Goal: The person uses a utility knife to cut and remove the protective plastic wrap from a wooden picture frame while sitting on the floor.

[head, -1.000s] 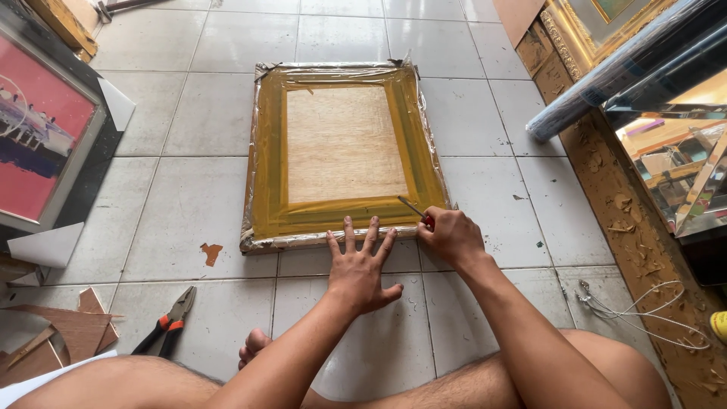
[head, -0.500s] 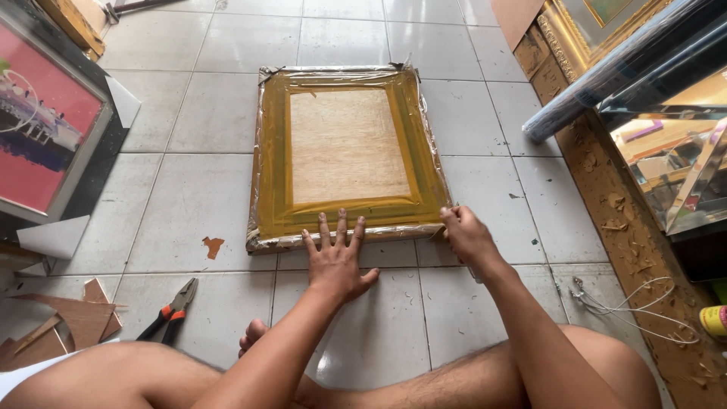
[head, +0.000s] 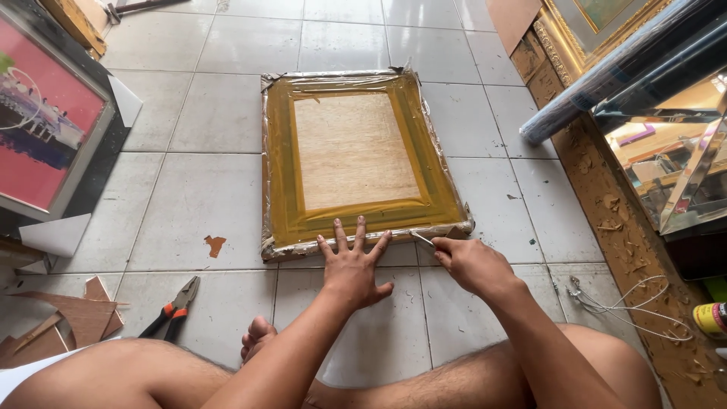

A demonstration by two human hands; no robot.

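Observation:
A plastic-wrapped picture frame (head: pixel 282 151) lies face down on the tiled floor, its back bordered with brownish-yellow tape around a pale wood panel. My left hand (head: pixel 354 262) lies flat with fingers spread, fingertips on the frame's near edge. My right hand (head: pixel 471 263) is closed around a thin metal tool (head: pixel 422 238), a screwdriver by its look, whose tip points at the near edge close to the right corner. My bare legs and a foot show at the bottom.
Orange-handled pliers (head: pixel 171 309) lie on the floor at lower left. A pink framed picture (head: pixel 47 121) and cardboard scraps sit at the left. At the right are a wooden bench (head: pixel 598 174) with gold frames, a roll of film (head: pixel 606 76) and a loop of wire (head: pixel 636 310).
The frame has turned slightly, its near right corner swinging rightward. My right hand moved from the corner to the near edge, with the tool's tip now pointing at it. My left hand spread wider.

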